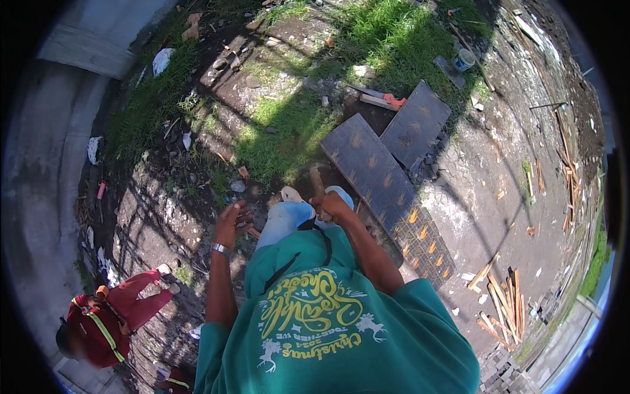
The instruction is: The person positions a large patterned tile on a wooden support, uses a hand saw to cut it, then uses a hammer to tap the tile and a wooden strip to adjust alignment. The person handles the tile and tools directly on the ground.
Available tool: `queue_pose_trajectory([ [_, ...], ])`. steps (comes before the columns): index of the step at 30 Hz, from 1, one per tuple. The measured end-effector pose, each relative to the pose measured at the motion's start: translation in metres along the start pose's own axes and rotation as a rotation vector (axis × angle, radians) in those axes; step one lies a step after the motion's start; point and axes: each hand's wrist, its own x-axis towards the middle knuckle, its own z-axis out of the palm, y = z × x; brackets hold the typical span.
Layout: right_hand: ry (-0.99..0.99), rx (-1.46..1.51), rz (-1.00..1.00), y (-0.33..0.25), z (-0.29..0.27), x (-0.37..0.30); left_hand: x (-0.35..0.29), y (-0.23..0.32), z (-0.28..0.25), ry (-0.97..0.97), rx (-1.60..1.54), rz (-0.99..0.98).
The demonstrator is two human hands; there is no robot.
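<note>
My right hand [333, 205] is closed in front of my knee. From its fist rises a short brown piece like a wooden handle [317, 178]; its far end is hard to make out against the ground. My left hand [233, 221], with a metal watch [221, 249] on the wrist, is raised left of my leg, its fingers loosely bent and apart. Beyond my right hand lies a long dark panel [367, 164] with yellow printed marks. A second dark panel [416, 125] lies against its far side.
A red-handled tool [394, 100] rests beside wood pieces past the panels. Farther off stands a white bucket [464, 60]. Wood strips [505, 305] lie at right. A person in red [98, 328] is at lower left, near a concrete wall [46, 151]. Grass and rubble cover the ground.
</note>
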Motion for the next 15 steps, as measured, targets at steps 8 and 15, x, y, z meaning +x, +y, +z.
queue_pose_trajectory([
  [8, -0.135, -0.158, -0.326, -0.087, 0.101, -0.002, 0.132, 0.076, 0.104, -0.368, -0.215, -0.210],
  [15, 0.089, 0.017, -0.364, -0.157, 0.009, 0.087, 0.257, 0.084, 0.047, -0.130, -0.283, -0.391],
])
